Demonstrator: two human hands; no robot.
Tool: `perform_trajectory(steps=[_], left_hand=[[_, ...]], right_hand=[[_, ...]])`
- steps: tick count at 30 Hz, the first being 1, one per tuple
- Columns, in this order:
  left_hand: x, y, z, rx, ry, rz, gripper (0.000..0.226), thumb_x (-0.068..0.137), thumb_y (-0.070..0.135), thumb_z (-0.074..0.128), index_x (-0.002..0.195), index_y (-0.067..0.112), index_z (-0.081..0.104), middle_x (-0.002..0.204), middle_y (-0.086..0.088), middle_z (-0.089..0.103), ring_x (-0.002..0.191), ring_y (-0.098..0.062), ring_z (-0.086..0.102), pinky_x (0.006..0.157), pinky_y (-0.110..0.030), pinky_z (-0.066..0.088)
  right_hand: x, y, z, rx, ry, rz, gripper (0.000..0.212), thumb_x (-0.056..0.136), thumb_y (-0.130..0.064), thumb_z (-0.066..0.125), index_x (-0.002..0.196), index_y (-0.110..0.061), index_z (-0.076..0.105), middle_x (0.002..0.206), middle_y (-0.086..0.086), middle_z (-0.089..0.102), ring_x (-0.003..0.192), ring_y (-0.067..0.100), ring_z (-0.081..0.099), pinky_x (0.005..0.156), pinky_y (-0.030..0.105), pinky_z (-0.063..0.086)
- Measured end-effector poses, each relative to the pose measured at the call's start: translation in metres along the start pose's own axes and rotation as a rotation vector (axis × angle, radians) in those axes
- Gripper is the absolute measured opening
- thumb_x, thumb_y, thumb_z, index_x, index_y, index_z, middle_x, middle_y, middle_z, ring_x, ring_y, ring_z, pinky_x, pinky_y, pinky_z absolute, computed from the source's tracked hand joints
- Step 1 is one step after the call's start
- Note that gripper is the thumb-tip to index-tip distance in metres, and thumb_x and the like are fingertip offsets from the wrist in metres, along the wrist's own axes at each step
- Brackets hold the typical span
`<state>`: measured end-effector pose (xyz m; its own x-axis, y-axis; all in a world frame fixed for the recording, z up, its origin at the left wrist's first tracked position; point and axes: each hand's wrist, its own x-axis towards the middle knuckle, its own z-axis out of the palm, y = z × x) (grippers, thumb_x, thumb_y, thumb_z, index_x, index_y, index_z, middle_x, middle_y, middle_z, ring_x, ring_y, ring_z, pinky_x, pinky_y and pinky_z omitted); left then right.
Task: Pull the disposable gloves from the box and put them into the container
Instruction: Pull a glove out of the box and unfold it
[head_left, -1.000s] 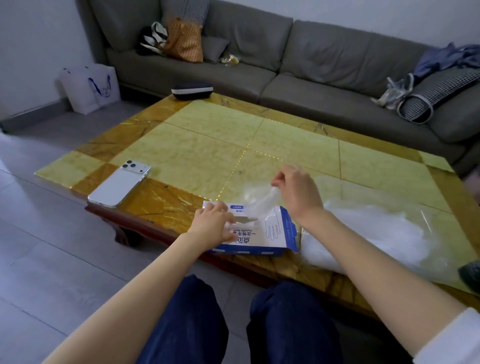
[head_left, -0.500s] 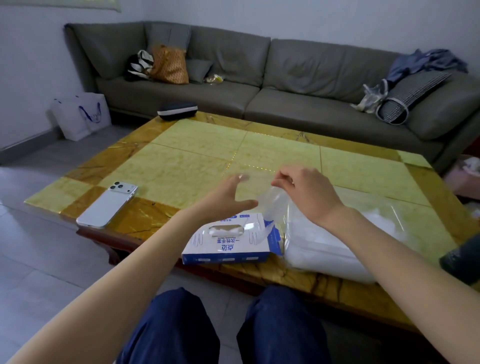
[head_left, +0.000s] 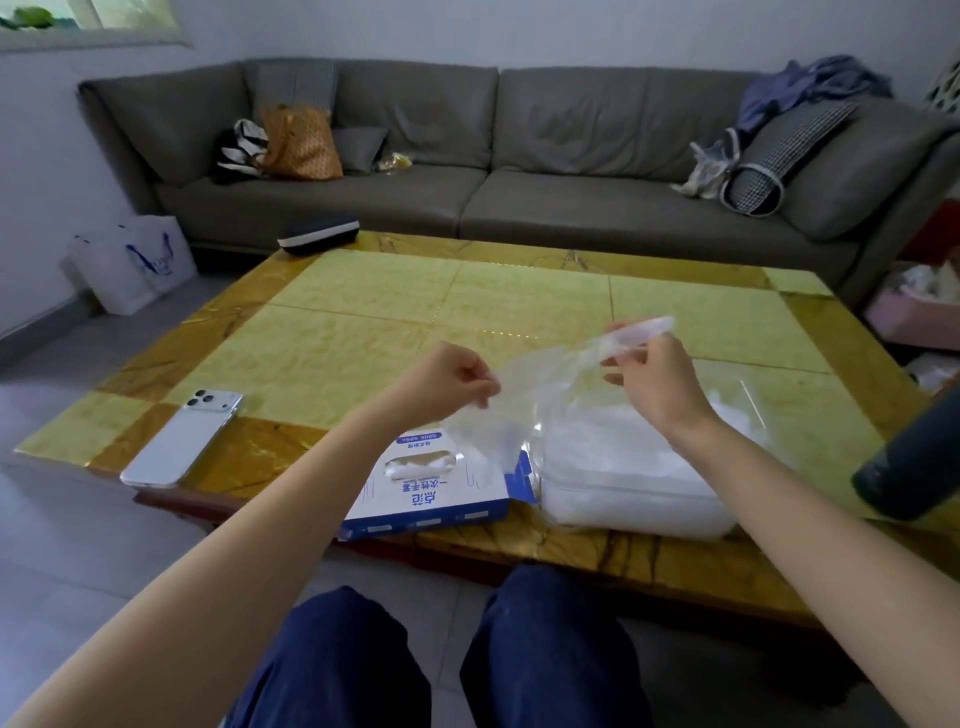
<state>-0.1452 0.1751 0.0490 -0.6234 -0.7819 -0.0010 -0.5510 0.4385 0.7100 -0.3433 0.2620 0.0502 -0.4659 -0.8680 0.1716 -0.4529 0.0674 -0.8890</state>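
Clear thin plastic glove (head_left: 550, 366) — crinkled, see-through — stretched in the air between left hand (head_left: 447, 382) and right hand (head_left: 657, 382), both pinching it, above box (head_left: 431, 493) and container (head_left: 639, 483) on the near table (head_left: 363, 332) edge.

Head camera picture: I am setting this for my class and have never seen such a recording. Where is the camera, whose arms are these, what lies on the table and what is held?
There is no machine here. A person wears the camera on the head, so it looks down at their own arms and knees. The left hand and right hand each pinch a thin clear glove, stretched between them above the table. On the table lie the blue and white glove box, beside it a clear container with white gloves inside, and a white phone to the left. A dark bottle shows at the picture's right edge.
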Motion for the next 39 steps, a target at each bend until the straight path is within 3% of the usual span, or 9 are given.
perform_trajectory(steps=[4,8,13,19,24,28,31,36,39], left_hand=[[0.012,0.000,-0.009,0.155,0.001,-0.030,0.018,0.090,0.023,0.061,0.075,0.012,0.061,0.068,0.005,0.060,0.069,-0.019,0.055,0.065,-0.029,0.046],[0.021,0.014,-0.015,0.266,-0.019,-0.009,0.027,0.091,0.034,0.058,0.072,0.015,0.061,0.068,0.008,0.061,0.068,-0.015,0.058,0.066,-0.027,0.047],[0.018,0.044,-0.019,0.200,-0.100,0.018,0.032,0.093,0.039,0.052,0.076,0.015,0.065,0.068,0.010,0.062,0.065,-0.003,0.059,0.064,-0.015,0.045],[0.011,0.042,-0.031,0.142,-0.216,0.000,0.009,0.086,0.029,0.066,0.081,0.021,0.062,0.074,0.010,0.062,0.060,0.005,0.054,0.055,-0.009,0.038],[0.017,0.036,-0.028,0.197,-0.196,0.012,0.007,0.081,0.015,0.071,0.086,0.016,0.066,0.087,0.001,0.066,0.076,-0.008,0.057,0.069,-0.016,0.045],[0.031,0.041,-0.019,0.183,-0.123,0.010,0.005,0.082,0.016,0.070,0.086,0.014,0.068,0.087,-0.004,0.068,0.078,-0.013,0.061,0.071,-0.019,0.047],[0.041,0.054,-0.012,0.194,-0.107,0.043,0.015,0.085,0.021,0.067,0.094,0.010,0.069,0.080,0.002,0.067,0.071,-0.009,0.061,0.069,-0.014,0.047],[0.050,0.079,0.000,0.195,-0.178,0.074,0.023,0.087,0.029,0.062,0.095,0.008,0.068,0.071,0.008,0.062,0.067,-0.004,0.059,0.077,-0.021,0.048],[0.051,0.091,0.004,0.137,-0.205,0.070,0.018,0.091,0.027,0.058,0.088,0.011,0.066,0.073,0.005,0.063,0.069,-0.008,0.059,0.079,-0.024,0.049]], right_hand=[[-0.015,-0.012,-0.001,-0.165,0.347,-0.431,0.041,0.085,0.016,0.041,0.124,0.004,0.040,0.121,0.008,0.040,0.109,0.015,0.045,0.096,0.012,0.037],[-0.025,-0.035,0.009,-0.304,0.151,-0.743,0.041,0.084,0.006,0.059,0.123,0.004,0.045,0.120,0.015,0.053,0.112,0.019,0.050,0.099,0.011,0.035],[-0.017,-0.023,0.023,-0.644,-0.239,-0.560,0.064,0.082,-0.022,0.071,0.136,-0.012,0.039,0.135,0.005,0.049,0.126,0.019,0.043,0.103,0.024,0.031],[-0.005,-0.017,0.015,-0.499,-0.196,-0.517,0.021,0.098,-0.022,0.048,0.113,-0.010,0.056,0.094,0.002,0.071,0.084,0.019,0.067,0.073,0.031,0.053],[0.007,-0.008,-0.001,-0.407,-0.185,-0.337,0.025,0.102,-0.011,0.035,0.102,-0.004,0.058,0.089,0.000,0.064,0.080,0.010,0.060,0.080,0.028,0.049],[0.019,-0.006,-0.017,-0.405,-0.018,-0.291,0.017,0.099,-0.005,0.039,0.111,0.000,0.050,0.113,0.015,0.058,0.103,0.028,0.055,0.077,0.021,0.035],[0.012,-0.014,-0.023,-0.430,0.030,-0.400,0.038,0.096,-0.018,0.051,0.130,-0.003,0.041,0.133,0.012,0.045,0.125,0.024,0.040,0.093,0.015,0.027],[-0.005,-0.019,-0.021,-0.662,-0.093,-0.553,0.076,0.082,-0.046,0.064,0.141,-0.010,0.033,0.141,0.005,0.043,0.131,0.017,0.037,0.105,0.020,0.024],[0.000,-0.003,-0.022,-0.749,-0.137,-0.464,0.076,0.082,-0.026,0.071,0.143,-0.010,0.028,0.138,0.007,0.042,0.127,0.021,0.040,0.105,0.024,0.031]])
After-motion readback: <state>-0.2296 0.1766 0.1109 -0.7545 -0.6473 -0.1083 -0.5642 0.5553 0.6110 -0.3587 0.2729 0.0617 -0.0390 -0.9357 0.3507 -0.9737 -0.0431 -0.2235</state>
